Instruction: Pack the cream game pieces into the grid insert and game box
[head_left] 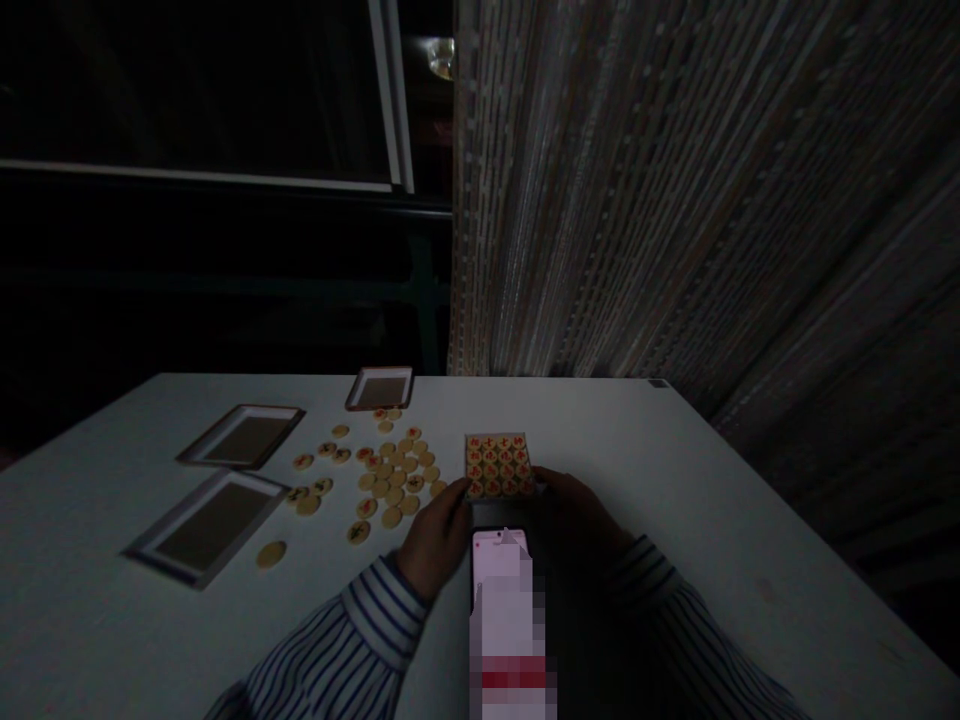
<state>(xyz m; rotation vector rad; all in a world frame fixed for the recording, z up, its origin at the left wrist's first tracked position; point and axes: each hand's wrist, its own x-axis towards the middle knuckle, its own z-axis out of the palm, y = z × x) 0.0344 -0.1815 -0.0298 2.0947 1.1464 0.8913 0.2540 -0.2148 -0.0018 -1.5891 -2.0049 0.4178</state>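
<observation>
A small square tray [495, 436] filled with rows of round, red-marked Chinese chess pieces [499, 465] is held between my two hands. The fingers of my left hand [437, 538] close on its lower left corner. At the lower right corner, my right hand [581, 510] grips it, mostly in shadow. Just below lies a lit phone [501, 560], its screen partly blurred out. Left of the tray, loose Chinese chess pieces [390, 473] are scattered on the table, many blank side up, others with red or dark characters.
Three shallow rectangular trays or lids stand to the left: a near one [217, 525], a middle one [255, 438] and a far one [385, 390]. The white table [750, 560] ends at a string curtain [570, 200] and a dark window [195, 90].
</observation>
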